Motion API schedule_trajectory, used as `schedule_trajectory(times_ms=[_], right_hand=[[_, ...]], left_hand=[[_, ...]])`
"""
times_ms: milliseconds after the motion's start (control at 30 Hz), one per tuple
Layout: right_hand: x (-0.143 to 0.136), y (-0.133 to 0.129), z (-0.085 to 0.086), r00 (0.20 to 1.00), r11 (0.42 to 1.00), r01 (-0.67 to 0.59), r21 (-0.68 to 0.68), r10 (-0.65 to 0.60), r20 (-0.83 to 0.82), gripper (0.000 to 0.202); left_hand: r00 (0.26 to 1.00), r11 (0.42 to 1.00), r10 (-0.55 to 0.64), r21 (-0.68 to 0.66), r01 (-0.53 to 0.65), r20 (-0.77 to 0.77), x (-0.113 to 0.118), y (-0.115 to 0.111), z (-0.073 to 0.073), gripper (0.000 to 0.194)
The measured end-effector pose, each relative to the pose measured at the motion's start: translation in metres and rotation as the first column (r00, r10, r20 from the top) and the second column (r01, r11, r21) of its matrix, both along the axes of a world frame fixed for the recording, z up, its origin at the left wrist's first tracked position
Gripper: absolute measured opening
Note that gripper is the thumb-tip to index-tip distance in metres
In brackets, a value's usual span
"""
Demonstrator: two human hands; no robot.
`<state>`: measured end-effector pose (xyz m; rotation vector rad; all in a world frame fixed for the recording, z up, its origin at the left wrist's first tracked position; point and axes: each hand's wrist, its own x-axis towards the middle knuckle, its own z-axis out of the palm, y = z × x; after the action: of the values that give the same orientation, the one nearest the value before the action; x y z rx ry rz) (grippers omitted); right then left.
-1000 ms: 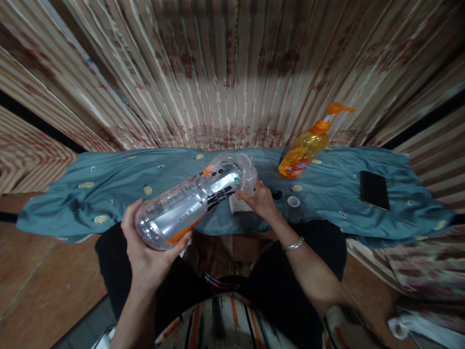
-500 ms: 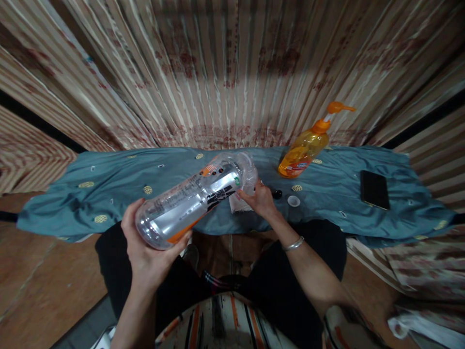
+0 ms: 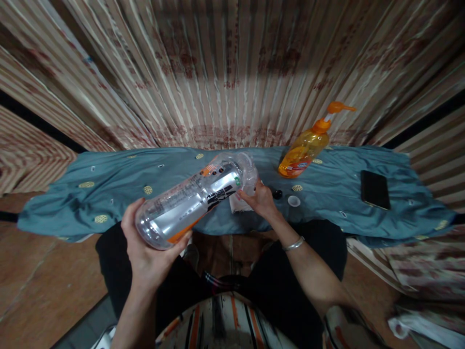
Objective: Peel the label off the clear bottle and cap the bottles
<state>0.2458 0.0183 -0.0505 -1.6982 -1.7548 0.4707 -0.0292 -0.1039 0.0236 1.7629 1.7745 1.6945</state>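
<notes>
A clear plastic bottle with a silver and orange label lies tilted between my hands, its base toward me on the left. My left hand is wrapped round the base end. At the other end, a clear rounded plastic piece meets the bottle, and my right hand grips there with the thumb toward me. Whether that piece is part of the bottle or separate, I cannot tell. Below it on the cloth lies a white paper or tissue, partly covered by the bottle and my right hand.
An orange pump bottle stands at the back, right of centre. Near my right wrist are a small black object and a white round cap. A dark flat phone-like object lies farther right on the blue-green cloth. Curtains hang behind.
</notes>
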Motion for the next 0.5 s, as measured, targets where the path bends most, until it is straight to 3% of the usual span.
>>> schedule_trajectory(times_ms=[500], right_hand=[[0.0,-0.0016,0.001,1.0,1.0,-0.001,0.015,0.001,-0.017,0.049]], left_hand=[[0.999,0.999,0.021,-0.024,-0.021,-0.025,0.0018,-0.0008,0.0023,0.11]])
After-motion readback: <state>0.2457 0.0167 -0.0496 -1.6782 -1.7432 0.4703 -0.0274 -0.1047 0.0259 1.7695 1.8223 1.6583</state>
